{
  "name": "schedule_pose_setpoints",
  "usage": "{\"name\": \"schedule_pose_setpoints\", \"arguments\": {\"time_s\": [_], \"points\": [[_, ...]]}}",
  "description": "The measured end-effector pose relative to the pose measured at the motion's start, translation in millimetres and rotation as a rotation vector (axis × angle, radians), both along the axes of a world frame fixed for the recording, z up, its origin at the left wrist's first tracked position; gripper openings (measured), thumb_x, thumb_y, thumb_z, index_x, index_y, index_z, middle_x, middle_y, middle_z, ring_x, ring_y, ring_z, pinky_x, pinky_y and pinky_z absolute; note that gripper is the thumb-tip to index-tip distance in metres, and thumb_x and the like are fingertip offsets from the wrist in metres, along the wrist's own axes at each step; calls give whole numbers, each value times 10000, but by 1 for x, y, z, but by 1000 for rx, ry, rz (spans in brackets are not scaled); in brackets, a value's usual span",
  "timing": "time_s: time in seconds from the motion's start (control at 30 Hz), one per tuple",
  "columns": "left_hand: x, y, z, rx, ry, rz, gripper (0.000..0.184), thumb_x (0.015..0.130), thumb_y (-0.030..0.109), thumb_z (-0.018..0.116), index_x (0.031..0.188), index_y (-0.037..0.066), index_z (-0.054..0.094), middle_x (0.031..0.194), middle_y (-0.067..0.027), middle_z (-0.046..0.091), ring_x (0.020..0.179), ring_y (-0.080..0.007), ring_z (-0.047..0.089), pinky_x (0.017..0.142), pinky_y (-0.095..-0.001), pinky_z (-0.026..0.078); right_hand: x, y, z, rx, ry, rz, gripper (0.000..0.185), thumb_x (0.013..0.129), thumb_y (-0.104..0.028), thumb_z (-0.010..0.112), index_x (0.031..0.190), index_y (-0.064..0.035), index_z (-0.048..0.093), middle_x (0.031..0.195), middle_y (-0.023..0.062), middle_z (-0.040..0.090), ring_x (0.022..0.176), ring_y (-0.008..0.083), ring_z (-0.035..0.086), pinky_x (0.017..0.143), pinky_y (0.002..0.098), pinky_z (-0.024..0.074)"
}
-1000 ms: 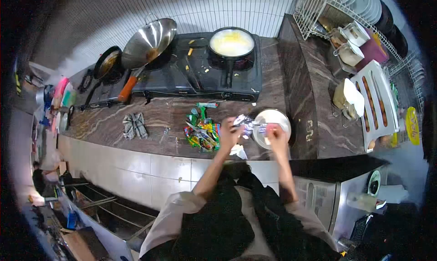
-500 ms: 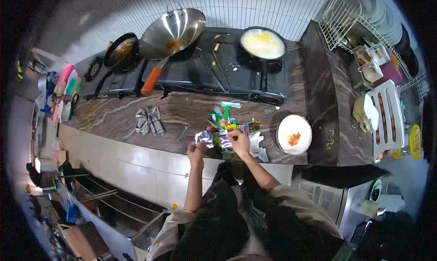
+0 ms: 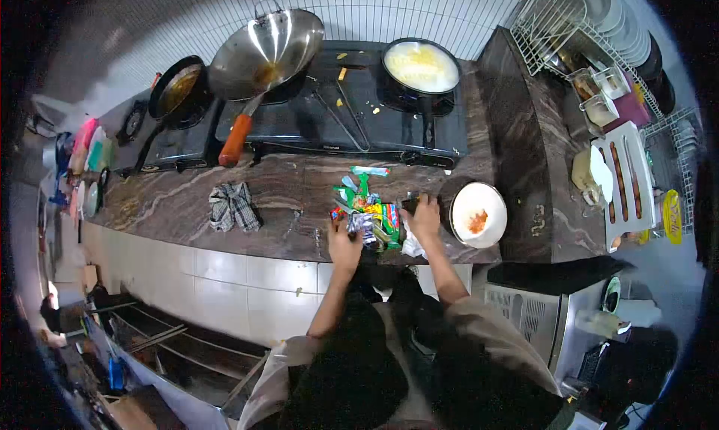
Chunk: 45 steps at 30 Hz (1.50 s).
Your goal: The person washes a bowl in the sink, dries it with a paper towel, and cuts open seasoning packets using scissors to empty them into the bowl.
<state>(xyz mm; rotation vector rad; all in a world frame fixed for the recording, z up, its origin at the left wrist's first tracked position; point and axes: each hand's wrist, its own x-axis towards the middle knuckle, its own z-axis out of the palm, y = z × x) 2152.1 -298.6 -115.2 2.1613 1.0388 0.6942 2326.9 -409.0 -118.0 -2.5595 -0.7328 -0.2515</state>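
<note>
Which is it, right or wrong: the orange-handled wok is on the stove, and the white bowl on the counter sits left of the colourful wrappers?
Wrong on one point: the head view shows the white bowl right of the colourful wrappers, not left. The orange-handled wok is on the stove, as stated.

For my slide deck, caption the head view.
Left hand at a pile of bright wrappers, right hand near a bowl, stove behind.

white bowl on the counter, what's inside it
Inside the white bowl lies an orange-red patch, roughly in the middle, with plain white around it. It's too small to tell what it is. Whatever lies directly under the patch is covered.
</note>
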Motion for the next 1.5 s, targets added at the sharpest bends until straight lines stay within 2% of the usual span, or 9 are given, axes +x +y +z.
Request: {"name": "schedule_pose_setpoints", "arguments": {"time_s": [0.17,0.43,0.6,0.67,0.8,0.97,1.07,1.33,1.5], "points": [[7,1,22,-18,32,113,417,721,166,679,1081,10,537,1153,-233,479,1074,-389,444,863,-460,393,11,8,-10,-29,173,36,398,686,-310,702,911,0,596,850,233,606,885,367,574,849,422,431],[32,-2,35,147,-60,-118,296,811,165,611,1051,7,539,947,-160,551,908,-287,538,780,-386,443,25,5,18,5,473,164,404,675,-332,722,894,-13,603,854,188,637,831,351,608,752,380,472],[46,7,29,-655,-376,-184,244,849,194,597,1010,17,553,833,-73,590,703,-158,577,627,-275,478,8,17,62,361,881,438,370,695,-330,728,871,-24,618,785,172,636,762,329,615,656,338,476],[45,17,16,-1007,-420,-174,215,851,205,603,967,28,561,795,-33,589,633,-108,564,581,-227,475,-13,26,70,328,698,529,375,716,-300,711,959,-33,611,797,144,640,732,308,621,647,350,477],[11,33,-14,-996,-559,87,226,892,261,550,908,39,587,827,11,573,727,-69,504,606,-254,435,-21,27,53,-56,498,562,375,704,-239,706,981,-20,580,887,144,621,764,312,610,675,366,476],[-11,22,-15,-830,-499,31,230,888,257,554,876,30,588,774,-30,597,681,-87,528,583,-272,438,-66,14,16,-233,-63,544,346,666,-180,700,906,13,543,950,184,580,796,342,589,712,406,466],[-8,15,-22,-461,-218,-135,242,880,246,552,869,5,575,696,-107,603,632,-171,571,577,-313,445,-69,18,14,-316,158,531,311,653,-152,682,874,13,537,919,187,577,813,335,581,722,422,449],[-6,12,-37,-489,-127,-66,258,856,254,555,855,-5,556,689,-194,588,628,-333,583,565,-396,438,-36,-3,67,-193,-226,485,302,604,-61,611,893,-2,544,902,162,562,870,301,564,698,415,432],[-2,13,-33,-351,-62,-119,267,852,267,561,848,0,558,699,-189,596,637,-336,586,562,-406,433,-27,-61,70,-181,104,352,227,752,-139,575,936,-15,528,908,184,551,834,339,558,693,432,432]]}}
